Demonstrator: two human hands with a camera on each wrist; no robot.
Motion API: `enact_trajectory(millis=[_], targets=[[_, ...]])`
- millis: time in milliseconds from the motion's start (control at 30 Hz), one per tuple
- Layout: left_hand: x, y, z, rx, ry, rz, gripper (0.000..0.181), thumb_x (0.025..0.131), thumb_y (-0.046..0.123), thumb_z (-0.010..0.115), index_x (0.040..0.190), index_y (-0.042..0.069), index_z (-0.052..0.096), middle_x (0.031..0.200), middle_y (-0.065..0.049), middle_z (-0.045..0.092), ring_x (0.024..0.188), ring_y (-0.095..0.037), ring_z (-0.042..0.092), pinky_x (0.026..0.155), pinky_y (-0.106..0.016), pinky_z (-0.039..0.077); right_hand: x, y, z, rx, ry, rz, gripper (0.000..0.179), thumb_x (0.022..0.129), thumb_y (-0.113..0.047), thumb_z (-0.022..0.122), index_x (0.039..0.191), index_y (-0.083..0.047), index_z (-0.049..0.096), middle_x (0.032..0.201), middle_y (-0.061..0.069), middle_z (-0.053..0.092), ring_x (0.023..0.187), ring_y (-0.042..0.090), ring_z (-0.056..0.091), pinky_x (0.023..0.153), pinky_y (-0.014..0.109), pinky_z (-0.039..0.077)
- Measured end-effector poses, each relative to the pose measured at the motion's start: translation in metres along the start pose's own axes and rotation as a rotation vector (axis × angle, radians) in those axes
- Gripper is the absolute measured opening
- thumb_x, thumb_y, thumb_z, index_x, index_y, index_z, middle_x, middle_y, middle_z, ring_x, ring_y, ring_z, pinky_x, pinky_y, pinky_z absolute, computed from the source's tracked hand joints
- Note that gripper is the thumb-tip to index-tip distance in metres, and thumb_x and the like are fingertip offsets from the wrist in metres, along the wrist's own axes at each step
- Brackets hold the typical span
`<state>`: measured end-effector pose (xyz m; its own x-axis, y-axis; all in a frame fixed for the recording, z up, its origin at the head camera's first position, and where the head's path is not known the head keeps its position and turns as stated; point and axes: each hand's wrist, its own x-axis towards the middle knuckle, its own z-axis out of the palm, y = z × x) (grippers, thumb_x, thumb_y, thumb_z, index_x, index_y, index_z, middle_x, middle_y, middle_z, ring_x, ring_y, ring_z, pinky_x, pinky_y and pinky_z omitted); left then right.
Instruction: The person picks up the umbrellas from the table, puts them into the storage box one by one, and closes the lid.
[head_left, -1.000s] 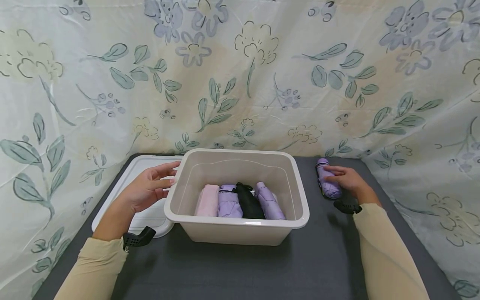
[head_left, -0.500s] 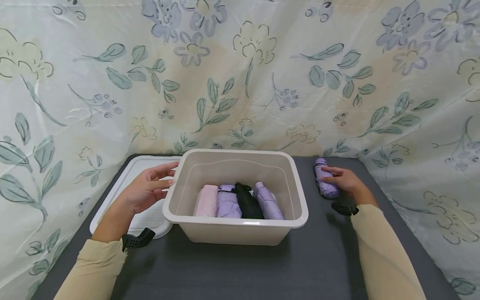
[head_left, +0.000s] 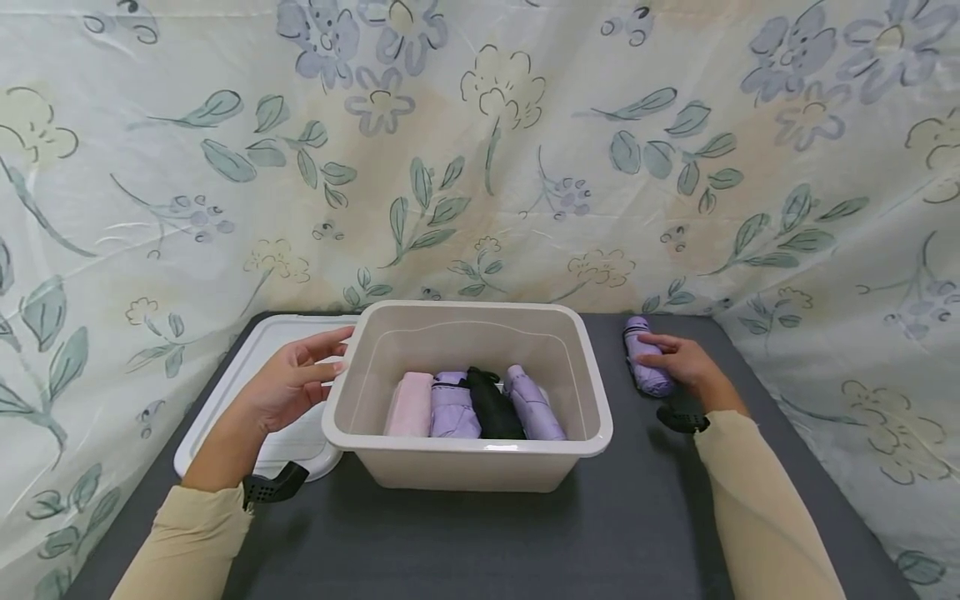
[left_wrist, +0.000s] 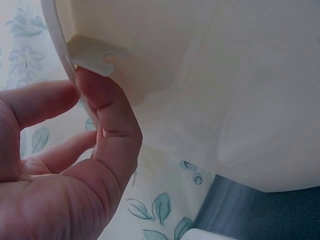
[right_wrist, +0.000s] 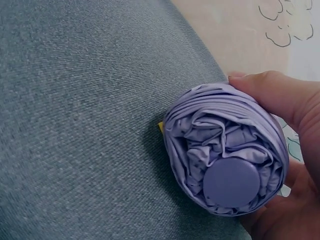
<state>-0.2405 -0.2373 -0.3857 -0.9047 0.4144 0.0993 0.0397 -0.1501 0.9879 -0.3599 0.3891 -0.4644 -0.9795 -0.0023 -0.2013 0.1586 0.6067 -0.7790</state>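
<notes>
A beige plastic storage box (head_left: 465, 467) stands in the middle of the table. My left hand (head_left: 292, 383) holds its left rim; in the left wrist view a bent finger (left_wrist: 117, 125) hooks under the lip and another digit touches the rim from outside. Inside lie a pink folded bundle (head_left: 411, 406), a purple folded umbrella (head_left: 454, 410), a black folded one (head_left: 495, 406) and another purple umbrella (head_left: 535, 404). To the right of the box, my right hand (head_left: 686, 367) grips a rolled purple umbrella (right_wrist: 225, 145) that lies on the table. Its round end cap faces the right wrist camera.
A white lid (head_left: 300, 437) lies flat on the dark grey table (head_left: 450, 550), left of the box and partly behind my left hand. Flower-printed cloth (head_left: 480, 150) hangs along the back and both sides.
The head view has turned slightly, so the scene shifts a little to the left. Both hands, the box and the umbrella otherwise keep their places.
</notes>
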Motion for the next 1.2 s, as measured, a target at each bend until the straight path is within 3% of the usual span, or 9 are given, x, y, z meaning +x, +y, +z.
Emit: enact_trajectory(millis=[633, 1200], targets=[[0.0008, 0.0040, 0.0046, 0.002, 0.037, -0.032, 0.059, 0.103, 0.001, 0.056, 0.158, 0.003, 0.035, 0.114, -0.002, 0.065, 0.096, -0.013, 0.074, 0.086, -0.034, 0.062, -0.0001, 0.0014, 0.0022, 0.014, 0.006, 0.011, 0.076, 0.094, -0.035, 0.075, 0.158, -0.015, 0.039, 0.166, 0.031, 0.020, 0.149, 0.048, 0.028, 0.121, 0.058, 0.032], [0.0025, 0.0020, 0.0002, -0.034, -0.006, -0.006, 0.056, 0.102, -0.003, 0.054, 0.156, 0.004, 0.040, 0.114, -0.001, 0.065, 0.096, -0.013, 0.074, 0.085, -0.033, 0.062, -0.0019, -0.0047, 0.0029, 0.009, 0.014, 0.016, 0.074, 0.095, -0.035, 0.074, 0.157, -0.013, 0.040, 0.165, 0.031, 0.022, 0.147, 0.048, 0.031, 0.120, 0.058, 0.034]])
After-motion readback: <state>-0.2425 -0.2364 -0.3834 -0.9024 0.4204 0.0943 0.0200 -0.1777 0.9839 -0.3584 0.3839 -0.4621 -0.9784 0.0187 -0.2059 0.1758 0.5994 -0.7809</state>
